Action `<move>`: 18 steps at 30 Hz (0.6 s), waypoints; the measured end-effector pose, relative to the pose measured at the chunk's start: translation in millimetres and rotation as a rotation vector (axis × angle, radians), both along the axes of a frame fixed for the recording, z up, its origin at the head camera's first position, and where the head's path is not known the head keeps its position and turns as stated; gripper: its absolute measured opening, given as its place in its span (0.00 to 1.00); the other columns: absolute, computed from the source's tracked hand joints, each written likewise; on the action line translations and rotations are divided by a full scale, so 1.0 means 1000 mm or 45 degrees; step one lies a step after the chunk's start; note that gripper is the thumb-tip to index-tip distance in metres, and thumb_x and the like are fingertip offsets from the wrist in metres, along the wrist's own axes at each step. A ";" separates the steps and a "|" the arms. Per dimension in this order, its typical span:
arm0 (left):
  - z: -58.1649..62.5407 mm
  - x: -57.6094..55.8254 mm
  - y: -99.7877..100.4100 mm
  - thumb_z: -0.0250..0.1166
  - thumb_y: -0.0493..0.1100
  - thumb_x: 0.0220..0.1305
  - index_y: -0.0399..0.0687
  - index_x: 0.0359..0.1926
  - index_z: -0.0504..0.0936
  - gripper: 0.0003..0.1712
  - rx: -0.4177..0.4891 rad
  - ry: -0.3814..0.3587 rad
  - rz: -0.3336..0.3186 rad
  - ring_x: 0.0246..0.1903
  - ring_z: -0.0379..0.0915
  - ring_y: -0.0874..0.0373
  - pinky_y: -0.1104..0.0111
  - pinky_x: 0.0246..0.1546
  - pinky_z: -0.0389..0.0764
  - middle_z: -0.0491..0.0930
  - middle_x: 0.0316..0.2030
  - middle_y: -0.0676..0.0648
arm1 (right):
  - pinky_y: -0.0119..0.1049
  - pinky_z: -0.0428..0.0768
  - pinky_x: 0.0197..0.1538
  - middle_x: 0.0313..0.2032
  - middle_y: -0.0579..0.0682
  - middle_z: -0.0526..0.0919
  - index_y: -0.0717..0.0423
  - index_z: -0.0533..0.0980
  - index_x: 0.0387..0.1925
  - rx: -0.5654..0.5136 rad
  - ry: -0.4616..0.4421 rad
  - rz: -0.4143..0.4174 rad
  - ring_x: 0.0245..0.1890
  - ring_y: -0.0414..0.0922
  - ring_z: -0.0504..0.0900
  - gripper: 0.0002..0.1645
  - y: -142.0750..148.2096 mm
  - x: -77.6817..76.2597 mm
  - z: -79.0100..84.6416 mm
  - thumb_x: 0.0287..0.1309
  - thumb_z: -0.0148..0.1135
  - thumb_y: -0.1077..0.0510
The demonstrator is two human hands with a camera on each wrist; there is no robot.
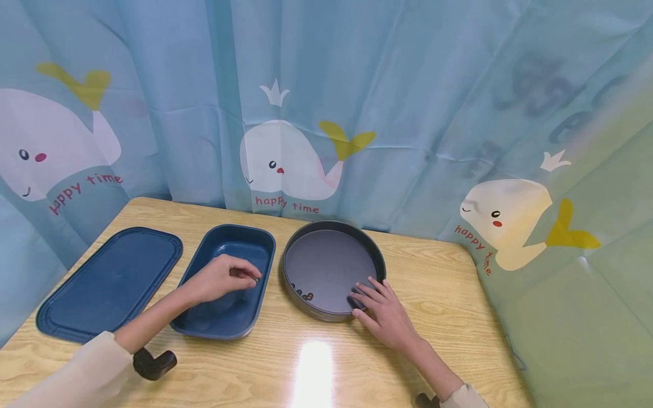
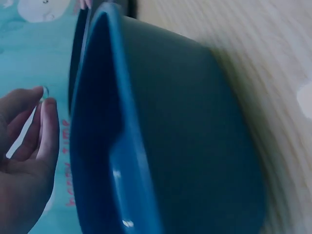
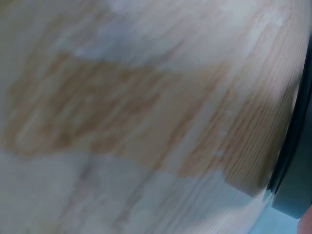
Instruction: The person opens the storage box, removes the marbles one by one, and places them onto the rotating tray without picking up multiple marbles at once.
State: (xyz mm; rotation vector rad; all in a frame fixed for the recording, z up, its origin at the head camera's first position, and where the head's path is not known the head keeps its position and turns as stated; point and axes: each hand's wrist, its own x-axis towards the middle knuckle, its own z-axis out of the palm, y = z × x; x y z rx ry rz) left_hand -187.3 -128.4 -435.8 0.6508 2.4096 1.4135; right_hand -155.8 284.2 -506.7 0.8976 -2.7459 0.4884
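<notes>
Over the blue rectangular container (image 1: 224, 317), my left hand (image 1: 224, 277) pinches a small clear marble (image 2: 46, 92) between thumb and fingertips. The marble is mostly covered by the fingers in the head view. To the right stands a round dark grey pan (image 1: 326, 260) with several small dark and reddish marbles (image 1: 304, 296) along its near left edge. My right hand (image 1: 385, 317) rests on the pan's near right rim with its fingers spread and reaching over the edge. Only a fingertip (image 3: 305, 223) of it shows in the right wrist view.
A blue lid (image 1: 112, 277) lies flat on the wooden table (image 1: 255, 368), left of the container. Behind the table hangs a blue curtain (image 1: 433, 85) with whale prints, and it continues down the right side. The container and pan stand close together.
</notes>
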 end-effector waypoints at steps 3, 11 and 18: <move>0.006 -0.002 0.007 0.67 0.38 0.66 0.37 0.47 0.86 0.11 0.045 -0.006 0.054 0.39 0.81 0.55 0.68 0.40 0.81 0.84 0.40 0.46 | 0.58 0.53 0.71 0.63 0.49 0.77 0.48 0.81 0.58 0.005 0.005 0.001 0.70 0.54 0.64 0.23 0.000 0.000 0.000 0.69 0.58 0.42; 0.010 -0.008 0.030 0.66 0.37 0.66 0.36 0.47 0.86 0.11 0.123 -0.010 0.136 0.39 0.79 0.55 0.65 0.42 0.80 0.84 0.41 0.47 | 0.58 0.53 0.71 0.63 0.50 0.76 0.49 0.81 0.59 -0.005 0.018 0.009 0.70 0.56 0.64 0.24 0.002 -0.001 -0.001 0.69 0.59 0.43; 0.005 -0.014 0.051 0.67 0.37 0.66 0.37 0.46 0.86 0.10 0.116 -0.029 0.179 0.39 0.80 0.55 0.63 0.41 0.79 0.84 0.41 0.46 | 0.57 0.52 0.71 0.64 0.49 0.76 0.48 0.80 0.60 -0.001 0.010 0.006 0.70 0.56 0.64 0.25 0.001 -0.001 -0.002 0.69 0.58 0.42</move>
